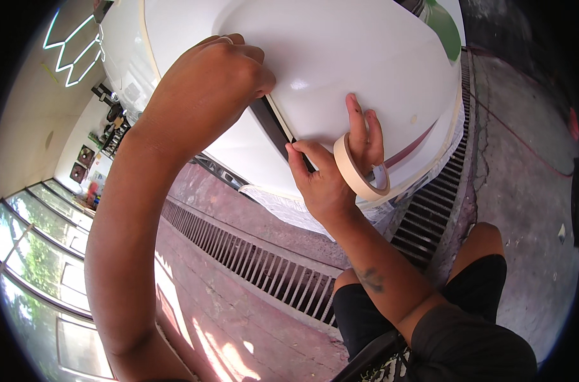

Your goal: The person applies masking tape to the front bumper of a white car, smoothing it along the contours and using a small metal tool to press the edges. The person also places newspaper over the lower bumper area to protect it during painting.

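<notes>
A white, glossy vehicle body panel (340, 57) fills the upper middle. A narrow dark slot or trim (268, 121) crosses it, with a thin cream strip of masking tape (279, 118) along its edge. My left hand (216, 73) is closed against the panel at the strip's upper end; its fingertips are hidden, so what they hold is unclear. At the lower end, my right thumb and forefinger pinch the strip. A roll of masking tape (353, 169) hangs around the other fingers of my right hand (328, 184), two of which stretch over the panel.
White masking sheet (283, 207) covers the vehicle's lower edge. Below runs a metal floor grating (257, 261), bending up the right side. A thin red hose or cable (519, 137) lies on the concrete at right. My knees (480, 248) are close beneath. Windows (41, 254) stand far left.
</notes>
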Demonstrator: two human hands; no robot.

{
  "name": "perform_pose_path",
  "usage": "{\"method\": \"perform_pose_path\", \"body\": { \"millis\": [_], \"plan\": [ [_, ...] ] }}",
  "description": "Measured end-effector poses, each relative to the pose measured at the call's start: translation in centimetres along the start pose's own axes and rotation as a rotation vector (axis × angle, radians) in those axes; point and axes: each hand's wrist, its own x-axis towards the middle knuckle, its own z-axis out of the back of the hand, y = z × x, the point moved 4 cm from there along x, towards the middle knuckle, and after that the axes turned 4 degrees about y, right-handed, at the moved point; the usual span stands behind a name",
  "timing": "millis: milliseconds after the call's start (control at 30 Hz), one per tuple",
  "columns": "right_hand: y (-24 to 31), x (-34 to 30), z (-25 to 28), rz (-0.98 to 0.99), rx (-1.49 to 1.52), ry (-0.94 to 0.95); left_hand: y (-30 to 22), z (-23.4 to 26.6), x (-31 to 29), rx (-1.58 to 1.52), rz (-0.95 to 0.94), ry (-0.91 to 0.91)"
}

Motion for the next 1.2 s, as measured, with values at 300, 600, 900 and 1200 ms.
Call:
{"method": "perform_pose_path", "body": {
  "millis": [300, 600, 900, 1200],
  "plan": [
    [0.4, 0.4, 0.1, 0.038, -0.011, 0.056, -0.1, 0.1, -0.9, 0.014, -0.006, -0.043],
    [-5.1, -5.4, 10.7, 0.513, 0.474, 0.480, -4.3, -2.9, -6.9, -0.566, 0.929, -0.386],
    [-22.1, -15.2, 18.3, 0.005, 0.212, 0.842, -8.9, -7.5, -3.3, -0.777, 1.315, -0.669],
    [-29.5, -14.5, 17.7, -0.256, 0.285, 0.796, -8.9, -7.7, -2.1, -0.659, 1.458, -0.623]
  ]
}}
